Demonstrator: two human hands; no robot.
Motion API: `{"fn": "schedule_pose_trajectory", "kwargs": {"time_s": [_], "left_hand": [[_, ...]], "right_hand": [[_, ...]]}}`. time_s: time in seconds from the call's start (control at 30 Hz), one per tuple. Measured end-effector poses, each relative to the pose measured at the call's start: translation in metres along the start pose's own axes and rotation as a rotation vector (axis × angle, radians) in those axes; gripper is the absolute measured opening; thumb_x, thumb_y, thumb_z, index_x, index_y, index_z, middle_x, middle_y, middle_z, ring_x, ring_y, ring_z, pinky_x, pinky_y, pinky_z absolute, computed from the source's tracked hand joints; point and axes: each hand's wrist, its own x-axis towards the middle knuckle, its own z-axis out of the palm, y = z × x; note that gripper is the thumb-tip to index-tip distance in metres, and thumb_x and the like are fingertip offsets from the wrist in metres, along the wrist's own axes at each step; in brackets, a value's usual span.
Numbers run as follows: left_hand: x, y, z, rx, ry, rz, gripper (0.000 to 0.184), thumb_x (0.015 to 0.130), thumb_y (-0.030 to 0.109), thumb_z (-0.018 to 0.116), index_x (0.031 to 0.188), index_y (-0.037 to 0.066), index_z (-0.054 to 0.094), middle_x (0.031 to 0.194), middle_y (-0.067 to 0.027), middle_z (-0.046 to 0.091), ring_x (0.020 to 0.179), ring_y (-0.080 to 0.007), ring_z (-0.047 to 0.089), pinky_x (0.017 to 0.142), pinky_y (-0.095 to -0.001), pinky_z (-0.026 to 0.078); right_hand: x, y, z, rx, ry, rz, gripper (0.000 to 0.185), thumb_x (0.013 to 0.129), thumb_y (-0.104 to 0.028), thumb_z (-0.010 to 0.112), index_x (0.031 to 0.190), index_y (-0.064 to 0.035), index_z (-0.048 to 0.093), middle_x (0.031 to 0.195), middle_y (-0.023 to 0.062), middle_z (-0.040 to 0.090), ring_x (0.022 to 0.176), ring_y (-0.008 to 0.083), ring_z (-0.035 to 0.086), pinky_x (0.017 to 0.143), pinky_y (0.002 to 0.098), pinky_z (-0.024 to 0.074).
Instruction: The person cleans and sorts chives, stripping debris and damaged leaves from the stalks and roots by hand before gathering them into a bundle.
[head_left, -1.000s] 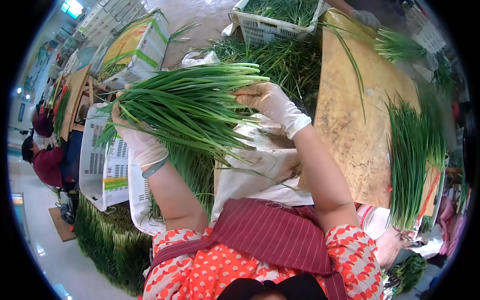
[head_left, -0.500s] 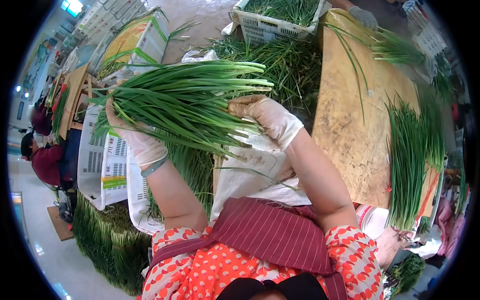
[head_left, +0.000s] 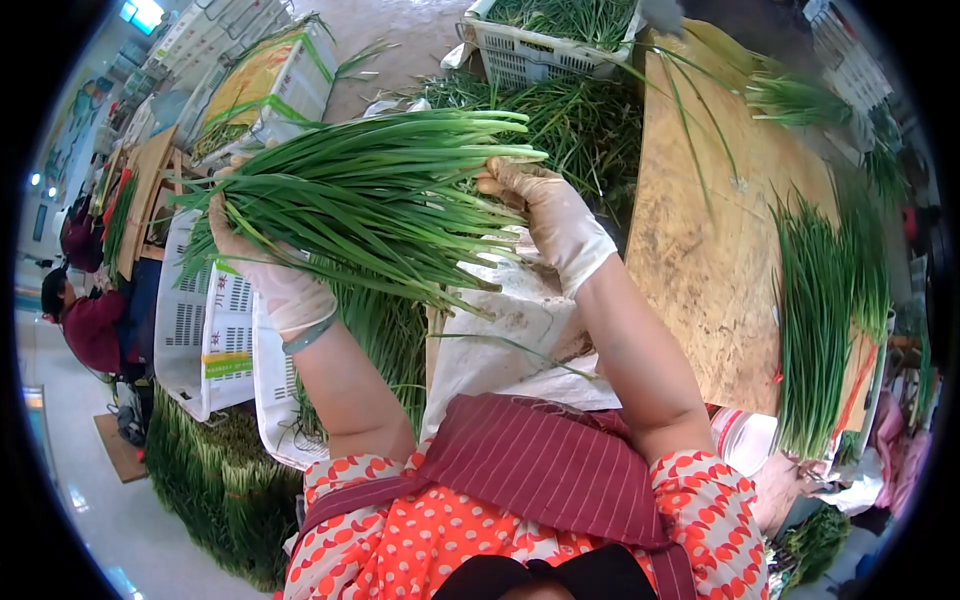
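Note:
A thick bunch of garlic chives (head_left: 370,195) lies sideways in front of me, its pale stem ends to the right. My left hand (head_left: 275,280), in a thin whitish glove, grips the leafy side from below; some of its fingers are hidden behind the leaves. At the stem ends, my right hand (head_left: 560,220) has its gloved, soil-stained fingertips pinched together on the stems. Beneath the bunch, a white sheet (head_left: 500,350) spreads over my lap area, with more chives (head_left: 375,350) beside it.
On the right stands a stained wooden board (head_left: 700,270) with tied chives (head_left: 810,330). Loose greens (head_left: 575,135) pile up ahead, below a white crate (head_left: 540,58). White crates (head_left: 225,320) stand at left, near upright bundles (head_left: 220,480). A person in dark red (head_left: 92,330) sits far left.
My right hand has moved up and slightly right along the stem ends. My left hand and the bunch stay nearly still. A co-worker's gloved hand beyond the board has shifted left and blurred.

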Motion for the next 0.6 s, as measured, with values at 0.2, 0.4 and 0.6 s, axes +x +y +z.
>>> {"fn": "schedule_pose_trajectory", "kwargs": {"time_s": [0.2, 0.4, 0.6], "left_hand": [[-0.001, 0.001, 0.002, 0.535, 0.068, 0.222, 0.037, 0.093, 0.026, 0.037, 0.112, -0.002, 0.051, 0.107, -0.0174, 0.058, 0.098, -0.0250, 0.058, 0.088, -0.0366, 0.048], [0.025, 0.010, -0.045, 0.007, -0.074, -0.040, 0.036, 0.092, 0.023, 0.038, 0.113, -0.003, 0.051, 0.108, -0.0169, 0.058, 0.096, -0.0247, 0.059, 0.086, -0.0368, 0.049], [0.035, 0.016, -0.058, 0.134, 0.074, -0.015, 0.034, 0.090, 0.022, 0.039, 0.110, -0.001, 0.054, 0.111, -0.0155, 0.058, 0.105, -0.0262, 0.054, 0.092, -0.0387, 0.044]], "right_hand": [[-0.008, -0.009, -0.017, -0.286, -0.112, -0.143, 0.024, 0.092, -0.021, 0.048, 0.088, -0.0040, 0.064, 0.089, 0.0073, 0.065, 0.086, 0.0151, 0.056, 0.091, 0.0289, 0.0427], [-0.007, -0.039, -0.086, 0.403, 0.010, -0.388, 0.016, 0.085, -0.016, 0.058, 0.096, -0.0045, 0.054, 0.071, 0.0058, 0.059, 0.071, 0.0185, 0.062, 0.094, 0.0502, 0.0440], [-0.001, -0.026, -0.103, -0.807, 0.344, -0.379, 0.036, 0.088, -0.026, 0.060, 0.117, -0.0051, 0.059, 0.111, 0.0070, 0.063, 0.101, 0.0138, 0.057, 0.094, 0.0270, 0.0411]]}}
